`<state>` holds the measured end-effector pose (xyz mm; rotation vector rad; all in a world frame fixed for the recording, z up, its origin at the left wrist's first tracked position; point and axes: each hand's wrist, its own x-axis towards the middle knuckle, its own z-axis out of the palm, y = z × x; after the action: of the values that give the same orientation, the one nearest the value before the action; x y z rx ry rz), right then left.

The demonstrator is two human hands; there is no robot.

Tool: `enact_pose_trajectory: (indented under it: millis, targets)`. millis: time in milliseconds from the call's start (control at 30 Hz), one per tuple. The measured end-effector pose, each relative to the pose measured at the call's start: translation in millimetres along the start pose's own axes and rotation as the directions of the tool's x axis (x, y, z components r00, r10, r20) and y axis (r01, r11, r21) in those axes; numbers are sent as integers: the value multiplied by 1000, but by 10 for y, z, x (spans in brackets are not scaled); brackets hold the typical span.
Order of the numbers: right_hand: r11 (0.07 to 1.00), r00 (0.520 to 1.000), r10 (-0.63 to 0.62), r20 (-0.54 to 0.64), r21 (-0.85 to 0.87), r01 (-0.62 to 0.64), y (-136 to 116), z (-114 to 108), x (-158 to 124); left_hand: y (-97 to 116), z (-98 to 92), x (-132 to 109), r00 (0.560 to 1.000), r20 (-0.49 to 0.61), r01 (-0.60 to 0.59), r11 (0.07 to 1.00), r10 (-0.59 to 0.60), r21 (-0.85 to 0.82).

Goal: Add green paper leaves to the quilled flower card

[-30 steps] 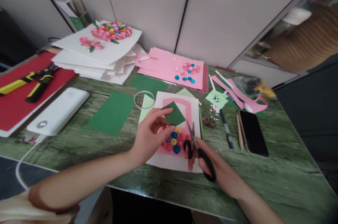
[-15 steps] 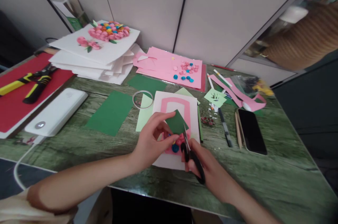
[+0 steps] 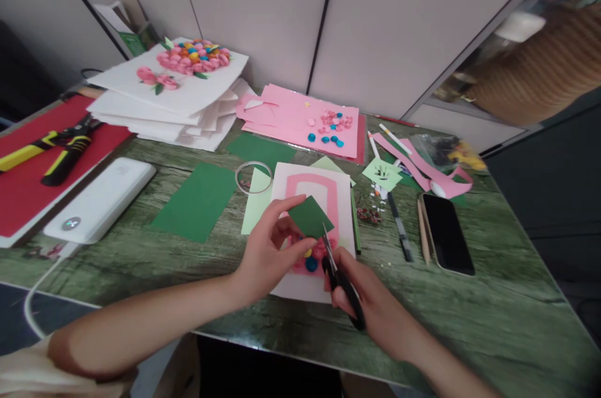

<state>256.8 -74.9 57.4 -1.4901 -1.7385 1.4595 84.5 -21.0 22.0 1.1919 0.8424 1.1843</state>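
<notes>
Between the thumb and fingers of my left hand (image 3: 267, 248) is a small square of dark green paper (image 3: 310, 215), tilted with one corner upward. My right hand (image 3: 364, 288) grips black-handled scissors (image 3: 347, 291), their blades pointing up at the green paper's lower right edge. Both hands hover over a white card (image 3: 300, 290) that bears a pink paper frame (image 3: 312, 179). Pink, yellow and blue paper rolls (image 3: 311, 263) sit at the frame's lower end, partly hidden by my hands.
Dark green sheets (image 3: 195, 201) and a metal ring (image 3: 253, 177) lie to the left, beyond them a white power bank (image 3: 101, 198) and pliers (image 3: 70, 157). A craft knife (image 3: 400, 229) and a phone (image 3: 446, 232) lie right. Pink sheets (image 3: 282, 116) and stacked white paper (image 3: 164, 119) stand behind.
The green paper has shifted slightly left and turned a little in my left hand. The scissors' tips have moved slightly left and down with it.
</notes>
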Motion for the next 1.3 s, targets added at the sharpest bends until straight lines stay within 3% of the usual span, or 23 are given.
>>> enact_pose_trajectory:
  millis: [233,1300]
  targets:
    - [998,999,24,47,51,-27,-11,7,-11,-14,-9,-5,999,35,28,999,-27,-43]
    - [999,1000,0,14,34,0,56,44,13,3,-16,2,997,54,-49,994,54,-98]
